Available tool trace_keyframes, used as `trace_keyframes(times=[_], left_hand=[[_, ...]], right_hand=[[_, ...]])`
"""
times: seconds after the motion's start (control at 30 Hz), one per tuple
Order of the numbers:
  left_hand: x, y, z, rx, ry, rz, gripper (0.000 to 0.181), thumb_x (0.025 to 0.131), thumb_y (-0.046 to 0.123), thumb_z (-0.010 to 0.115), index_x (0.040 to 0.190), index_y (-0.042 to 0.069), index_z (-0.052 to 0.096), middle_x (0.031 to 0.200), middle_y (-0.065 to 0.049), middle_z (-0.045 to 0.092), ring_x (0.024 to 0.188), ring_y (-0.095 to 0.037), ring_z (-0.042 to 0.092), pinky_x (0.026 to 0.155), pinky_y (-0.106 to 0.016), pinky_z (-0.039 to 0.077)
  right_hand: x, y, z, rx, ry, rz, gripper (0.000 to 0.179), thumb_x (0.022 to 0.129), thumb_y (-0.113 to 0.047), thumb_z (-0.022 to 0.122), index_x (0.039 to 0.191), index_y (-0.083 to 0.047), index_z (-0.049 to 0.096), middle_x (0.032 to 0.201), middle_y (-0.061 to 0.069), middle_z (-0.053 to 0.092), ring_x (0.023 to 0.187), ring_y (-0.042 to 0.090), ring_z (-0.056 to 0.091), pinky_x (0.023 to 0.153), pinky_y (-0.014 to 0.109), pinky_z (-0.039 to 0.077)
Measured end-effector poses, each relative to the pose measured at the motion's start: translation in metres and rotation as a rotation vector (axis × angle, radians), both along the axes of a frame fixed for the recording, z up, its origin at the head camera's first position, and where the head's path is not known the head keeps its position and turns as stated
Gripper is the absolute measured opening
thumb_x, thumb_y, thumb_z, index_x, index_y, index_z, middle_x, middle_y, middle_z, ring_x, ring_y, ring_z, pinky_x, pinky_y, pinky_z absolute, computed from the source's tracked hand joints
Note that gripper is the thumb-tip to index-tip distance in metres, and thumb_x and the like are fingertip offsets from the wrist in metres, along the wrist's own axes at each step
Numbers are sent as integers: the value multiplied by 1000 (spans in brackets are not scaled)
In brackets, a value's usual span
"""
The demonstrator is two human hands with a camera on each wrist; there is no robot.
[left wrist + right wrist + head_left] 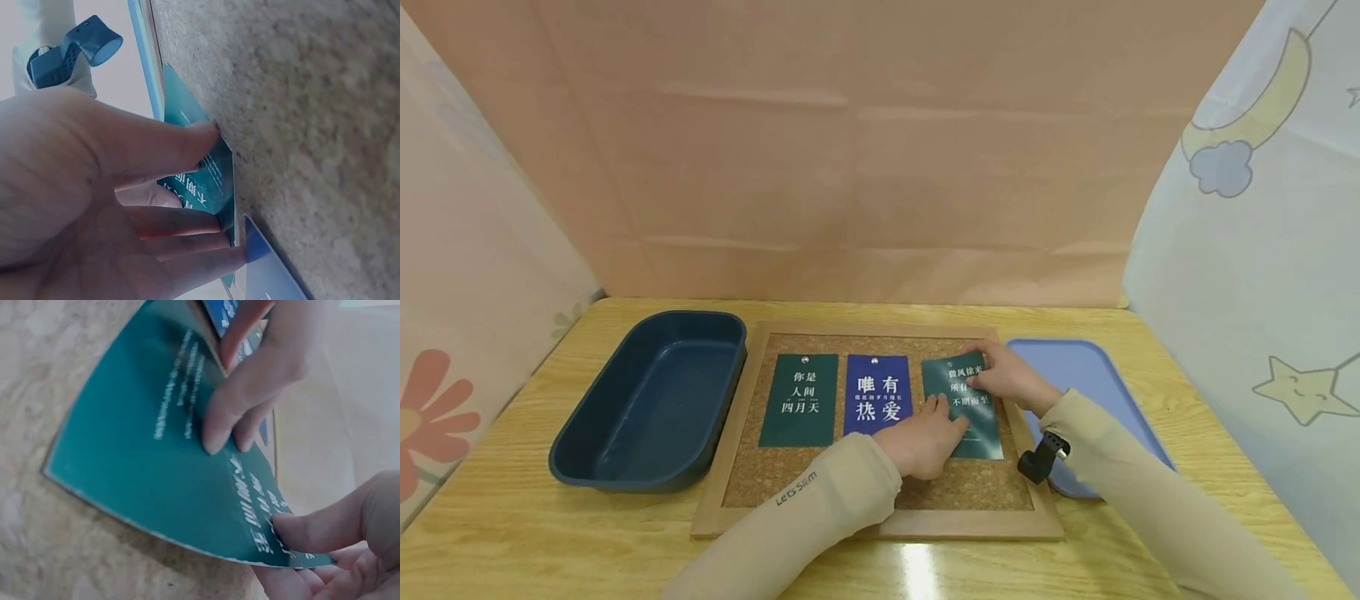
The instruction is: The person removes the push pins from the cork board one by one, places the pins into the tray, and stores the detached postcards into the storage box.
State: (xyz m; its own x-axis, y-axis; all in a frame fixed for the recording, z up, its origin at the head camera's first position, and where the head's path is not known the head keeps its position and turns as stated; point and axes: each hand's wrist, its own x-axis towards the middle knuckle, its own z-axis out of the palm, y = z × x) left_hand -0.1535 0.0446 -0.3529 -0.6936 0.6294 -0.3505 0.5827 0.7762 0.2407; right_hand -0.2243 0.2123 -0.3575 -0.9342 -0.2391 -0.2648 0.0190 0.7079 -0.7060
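The right-hand dark green card point(976, 417) with white lettering lies on the corkboard point(820, 483), its right edge bent up off the cork. My right hand point(1017, 382) pinches that upper right edge, thumb on the printed face and fingers behind it in the right wrist view. My left hand point(927, 439) rests extended fingertips on the card's left part. Further left, a blue card point(877, 396) and another green card point(799, 408) each have a pushpin at the top edge. Whether a pin holds the bent card's top is too small to tell.
A deep dark blue bin point(647, 408) stands left of the corkboard. On the right, a light blue tray point(1090, 367) lies partly under my right forearm. The wooden table point(587, 542) runs back to a peach cloth wall point(865, 208).
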Motion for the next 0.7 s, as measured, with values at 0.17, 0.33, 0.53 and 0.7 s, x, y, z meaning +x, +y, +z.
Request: trace_keyframes(times=[0.17, 0.33, 0.53, 0.7], left_hand=[[-1, 0, 1, 11, 8, 0, 65, 88, 8, 67, 146, 14, 39, 155, -22, 23, 145, -35, 22, 114, -38, 29], [-1, -4, -1, 53, -12, 9, 64, 89, 6, 64, 147, 14, 38, 156, -21, 22, 145, -33, 21, 115, -38, 28], [-1, -6, -3, 105, -34, 22, 61, 90, 5, 60, 147, 13, 39, 157, -21, 20, 146, -32, 20, 115, -38, 28], [-1, -10, -4, 166, -60, 58, 59, 93, 8, 58, 148, 8, 36, 158, -25, 8, 144, -33, 24, 99, -32, 46]], right_hand=[[0, 0, -5, -13, 15, -38, 49, 89, 2, 58, 136, 3, 43, 142, 33, 34, 98, 35, 50, 68, 33, 41], [0, 0, -10, -37, 4, -88, 48, 87, 4, 58, 134, 1, 46, 130, 30, 46, 92, 31, 55, 69, 33, 45], [1, 1, -13, -52, 2, -127, 49, 85, 5, 57, 133, 1, 48, 123, 28, 53, 89, 28, 59, 69, 33, 49], [-2, 0, -14, -50, -34, -136, 49, 86, 2, 58, 134, 2, 46, 115, 25, 56, 78, 21, 57, 64, 30, 48]])
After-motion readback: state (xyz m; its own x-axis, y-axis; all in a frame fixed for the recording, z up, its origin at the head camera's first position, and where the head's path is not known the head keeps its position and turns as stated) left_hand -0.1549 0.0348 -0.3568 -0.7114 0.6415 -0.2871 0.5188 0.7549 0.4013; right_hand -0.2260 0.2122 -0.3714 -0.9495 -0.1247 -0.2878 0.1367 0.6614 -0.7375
